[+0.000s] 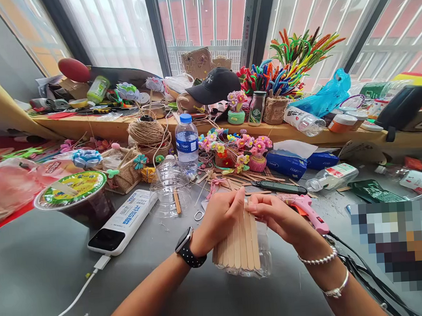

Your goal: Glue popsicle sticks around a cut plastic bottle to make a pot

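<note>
Several wooden craft sticks (240, 246) stand side by side in a row along a cut piece of clear plastic bottle (265, 255), whose bare side shows at the right. My left hand (222, 217), with a black watch on its wrist, wraps round the upper left of this row, its thumb near the stick tops. With its thumb and fingers, my right hand (271, 210) pinches the top of the rightmost stick. The fingertips partly hide the upper ends of the sticks. Just beyond my right hand lies a pink glue gun (309, 211).
A white power bank (124, 225) with a cable and a lidded drink cup (77, 199) stand at left. Behind are a water bottle (187, 145), a cut clear bottle (170, 186), loose sticks, a dark green knife-like tool (280, 187) and pink flowers (258, 148). Black cables run at right.
</note>
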Tool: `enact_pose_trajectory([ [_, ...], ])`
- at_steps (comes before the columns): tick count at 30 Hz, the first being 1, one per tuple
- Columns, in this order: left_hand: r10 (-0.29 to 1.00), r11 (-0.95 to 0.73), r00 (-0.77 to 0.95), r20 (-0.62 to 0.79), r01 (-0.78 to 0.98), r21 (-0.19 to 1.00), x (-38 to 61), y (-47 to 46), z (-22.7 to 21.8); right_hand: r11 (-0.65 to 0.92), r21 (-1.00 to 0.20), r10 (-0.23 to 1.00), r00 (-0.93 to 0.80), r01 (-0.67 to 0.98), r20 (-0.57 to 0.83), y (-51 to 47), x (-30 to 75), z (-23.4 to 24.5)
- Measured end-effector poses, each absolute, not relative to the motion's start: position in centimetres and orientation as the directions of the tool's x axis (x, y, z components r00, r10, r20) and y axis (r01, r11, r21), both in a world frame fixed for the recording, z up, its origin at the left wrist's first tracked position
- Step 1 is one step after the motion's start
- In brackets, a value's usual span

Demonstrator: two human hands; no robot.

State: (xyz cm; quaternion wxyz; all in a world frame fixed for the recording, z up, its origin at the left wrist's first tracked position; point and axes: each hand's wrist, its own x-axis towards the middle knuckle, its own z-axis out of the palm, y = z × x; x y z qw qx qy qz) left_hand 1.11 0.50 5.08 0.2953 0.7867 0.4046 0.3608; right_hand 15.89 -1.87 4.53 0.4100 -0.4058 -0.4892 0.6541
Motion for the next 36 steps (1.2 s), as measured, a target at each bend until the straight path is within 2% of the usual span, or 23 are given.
enact_pose_trajectory([
  [36,0.824,-0.542,0.454,0.338,0.460,0.703,1.05,0.27,5.39,-0.175,-0.977,0.932,-0.341,-0.123,-0.124,-1.93,16.05,4.79],
])
